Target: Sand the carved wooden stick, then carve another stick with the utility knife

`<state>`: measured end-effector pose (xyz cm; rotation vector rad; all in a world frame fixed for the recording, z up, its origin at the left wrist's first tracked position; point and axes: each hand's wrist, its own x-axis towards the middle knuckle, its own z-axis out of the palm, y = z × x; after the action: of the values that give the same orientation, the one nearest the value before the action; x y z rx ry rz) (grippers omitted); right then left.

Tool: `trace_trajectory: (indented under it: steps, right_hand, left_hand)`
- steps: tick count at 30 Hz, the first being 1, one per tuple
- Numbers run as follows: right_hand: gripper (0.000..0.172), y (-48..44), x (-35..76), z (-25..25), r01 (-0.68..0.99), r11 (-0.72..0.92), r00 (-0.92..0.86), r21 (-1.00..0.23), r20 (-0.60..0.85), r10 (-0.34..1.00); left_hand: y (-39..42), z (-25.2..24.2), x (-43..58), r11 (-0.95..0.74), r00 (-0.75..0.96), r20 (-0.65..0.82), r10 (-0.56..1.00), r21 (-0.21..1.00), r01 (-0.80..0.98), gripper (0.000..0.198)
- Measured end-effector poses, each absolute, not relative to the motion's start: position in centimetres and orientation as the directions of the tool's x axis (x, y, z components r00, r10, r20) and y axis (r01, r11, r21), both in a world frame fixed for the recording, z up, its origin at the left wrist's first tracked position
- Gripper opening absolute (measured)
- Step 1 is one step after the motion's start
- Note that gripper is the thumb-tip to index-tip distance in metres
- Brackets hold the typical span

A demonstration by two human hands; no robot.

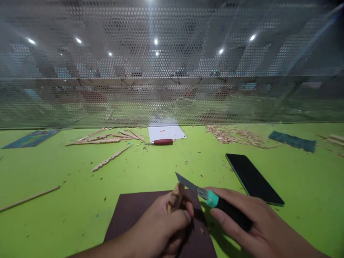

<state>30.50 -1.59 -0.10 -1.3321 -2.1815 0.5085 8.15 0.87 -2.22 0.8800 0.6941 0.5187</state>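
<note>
Work in progress: the left hand (165, 219) has its fingers closed around a short, pale brown piece of wood (175, 199), upright above a flat, dark brown rectangular board (137, 208). The right hand (256, 216) has its fingers wrapped around a black-and-teal-handled knife (213, 199), its steel blade crossing the wood's top; contact cannot be confirmed. Pale, uneven facets indicate cutting has been done at that end; the remainder is concealed, so work outstanding cannot be determined.

Surface: lime-green counter (75, 215), littered with chips. Towards its far edge lie slender pale wooden sticks (99, 141), a red-handled metal tool (162, 142) and heaped pale wood shavings (236, 137).

Room: a perforated grey screen (172, 64) stands along that edge; bright lights show in it.
</note>
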Motion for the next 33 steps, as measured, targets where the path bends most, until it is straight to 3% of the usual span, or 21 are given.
trace_trajectory:
  steps: [9, 18, 33]
  right_hand:
    - [0.036, -1.7, 30.4, -0.1, 0.686, 0.432, -0.406, -0.586, 0.185, 0.895]
    - [0.038, -1.8, 30.3, -0.2, 0.698, 0.383, -0.378, -0.605, 0.143, 0.915]
    - [0.034, -1.3, 30.3, 0.1, 0.690, 0.464, -0.444, -0.555, 0.181, 0.878]
  left_hand:
    - [0.9, -1.9, 8.5, 0.508, 0.660, -0.310, 0.684, 0.852, -0.126, 0.017]
    - [1.1, -3.8, 8.2, 0.455, 0.673, -0.276, 0.686, 0.885, -0.100, 0.043]
    - [1.2, -3.8, 8.2, 0.388, 0.658, -0.283, 0.698, 0.921, -0.016, 0.043]
